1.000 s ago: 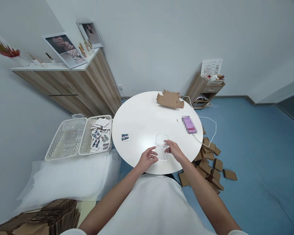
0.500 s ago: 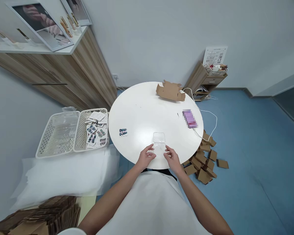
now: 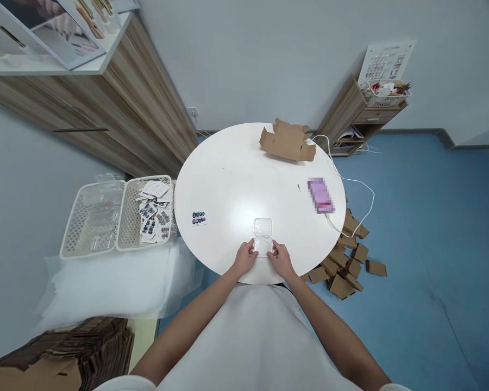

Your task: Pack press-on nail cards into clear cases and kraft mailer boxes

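The left hand (image 3: pixel 245 257) and the right hand (image 3: pixel 281 259) grip a clear hinged case (image 3: pixel 263 237) by its opposite side edges, fingers bent in around the near half; its lid lies folded back toward the far side. The case is at the near edge of a white oval table (image 3: pixel 236 195), in front of the person, though whether it rests on the top or is held just above it cannot be told. On the table to the left lies a small card with dark oval pieces (image 3: pixel 199 218), well apart from the hands. Opened brown cardboard (image 3: pixel 288 142) lies near the far edge, and to the right are a tiny dark object (image 3: pixel 299 188) and a blurred purple item (image 3: pixel 320 195). A white cable (image 3: pixel 342 177) loops over the right edge, above brown boxes (image 3: pixel 342 271) heaped on the floor. On the left, close beside the table, a white basket (image 3: pixel 127 225) holds piled printed cards (image 3: pixel 152 212); the adjoining basket (image 3: pixel 72 225) holds clear plastic pieces (image 3: pixel 101 212). White sheets (image 3: pixel 114 282) spread in front of both, with stacked folded cardboard (image 3: pixel 101 347) nearer still. A wood-grain cabinet (image 3: pixel 146 98) stands beyond the baskets.
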Tool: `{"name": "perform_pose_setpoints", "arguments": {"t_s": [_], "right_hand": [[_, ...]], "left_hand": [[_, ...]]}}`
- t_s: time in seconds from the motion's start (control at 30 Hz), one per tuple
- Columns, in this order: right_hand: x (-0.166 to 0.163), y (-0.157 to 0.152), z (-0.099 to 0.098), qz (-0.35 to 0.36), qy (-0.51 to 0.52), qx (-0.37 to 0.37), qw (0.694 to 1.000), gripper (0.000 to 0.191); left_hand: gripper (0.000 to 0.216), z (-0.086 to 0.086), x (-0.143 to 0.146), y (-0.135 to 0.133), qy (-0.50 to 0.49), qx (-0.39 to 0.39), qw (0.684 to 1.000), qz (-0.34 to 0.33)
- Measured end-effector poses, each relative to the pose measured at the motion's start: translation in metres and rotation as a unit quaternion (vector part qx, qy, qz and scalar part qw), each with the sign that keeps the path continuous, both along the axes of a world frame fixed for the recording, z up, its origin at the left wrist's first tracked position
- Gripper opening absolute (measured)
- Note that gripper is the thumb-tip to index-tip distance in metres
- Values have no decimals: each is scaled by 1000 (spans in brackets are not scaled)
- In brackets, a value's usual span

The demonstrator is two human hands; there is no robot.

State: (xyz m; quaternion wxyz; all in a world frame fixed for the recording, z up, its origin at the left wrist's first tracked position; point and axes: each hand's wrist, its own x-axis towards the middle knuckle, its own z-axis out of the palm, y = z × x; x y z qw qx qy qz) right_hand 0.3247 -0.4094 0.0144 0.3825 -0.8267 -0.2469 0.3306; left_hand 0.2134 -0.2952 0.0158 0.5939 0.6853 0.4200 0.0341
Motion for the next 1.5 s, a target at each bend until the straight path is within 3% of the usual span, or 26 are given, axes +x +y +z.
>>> {"name": "perform_pose_setpoints", "arguments": {"t_s": [0.2, 0.4, 0.63, 0.9, 1.03, 1.13, 1.2, 1.3, 1.37, 1.5], "right_hand": [[7, -2, -8, 13, 26, 7, 1000, 47], [29, 15, -8, 43, 32, 13, 998, 47], [38, 24, -9, 66, 47, 10, 997, 51], [36, 22, -10, 48, 51, 27, 997, 54], [35, 17, -5, -7, 50, 37, 998, 53], [31, 17, 6, -58, -3, 67, 996, 49], [23, 26, 15, -50, -44, 90, 994, 46], [4, 59, 27, 62, -51, 90, 993, 42], [-14, 92, 31, 163, -36, 58, 984, 42], [-47, 165, 27, 254, -61, -25, 965, 52]], "left_hand": [[45, -2, 5, -7, 19, -4, 999, 48], [47, 1, 24, 0, 27, -7, 997, 77], [52, 2, 32, 4, 34, -2, 996, 80], [56, -3, 29, 2, 31, -18, 996, 78], [55, -1, 14, 11, 25, -7, 996, 80], [46, 6, -17, 39, 28, 62, 995, 73], [42, 12, -44, 69, 56, 127, 988, 68], [44, 19, -83, 127, 123, 202, 970, 52], [48, 22, -99, 165, 170, 228, 959, 8], [58, 24, -104, 218, 214, 279, 932, -87]]}}
